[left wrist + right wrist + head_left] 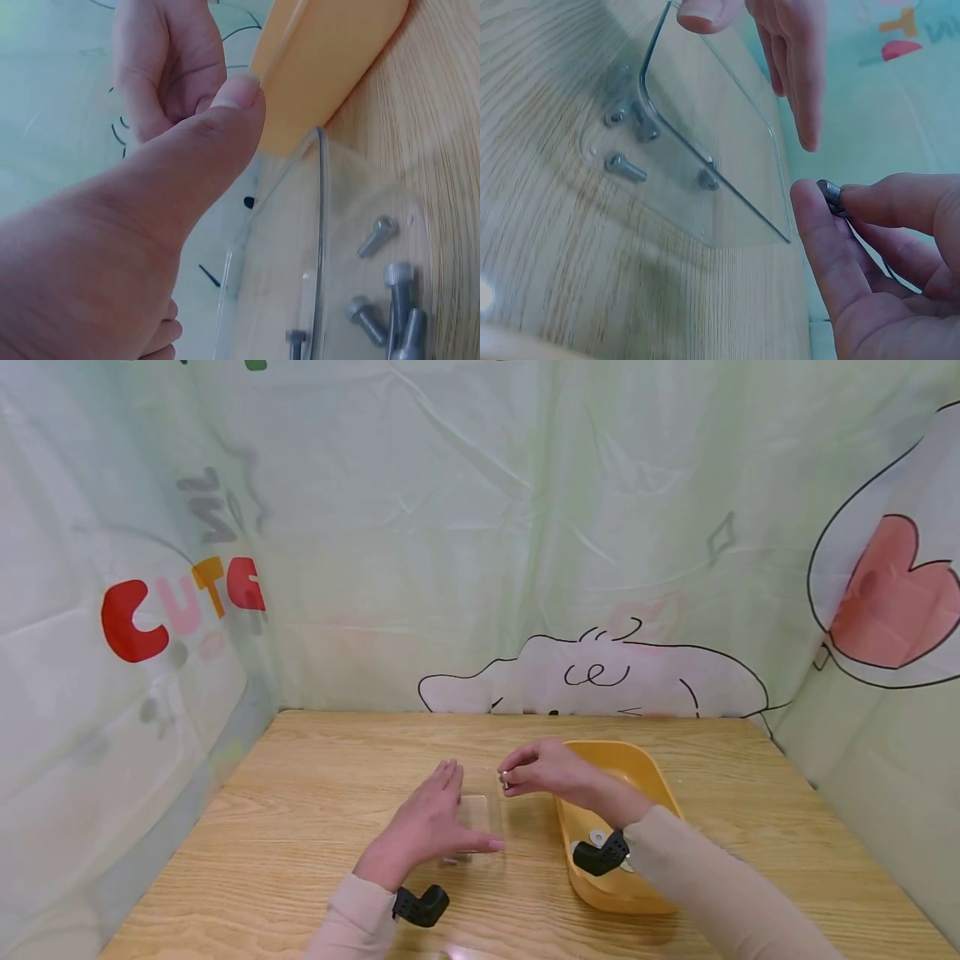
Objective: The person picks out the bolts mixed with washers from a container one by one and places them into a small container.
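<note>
A small metal socket-head screw [506,779] [829,192] is pinched between the thumb and forefinger of my right hand [553,772], just right of a clear plastic box [480,812]. My left hand [426,824] reaches over the box's left side, thumb spread from straight fingers, holding nothing. Whether it touches the rim I cannot tell. Inside the box lie several socket-head screws [401,289], also visible through its wall in the right wrist view. My left hand hides much of the box in the head view.
A yellow plastic bin [660,785] stands right of the clear box, beneath my right forearm. Washers [597,837] lie in it. The wooden table [315,793] is bordered by printed curtains [397,568] at the back and sides.
</note>
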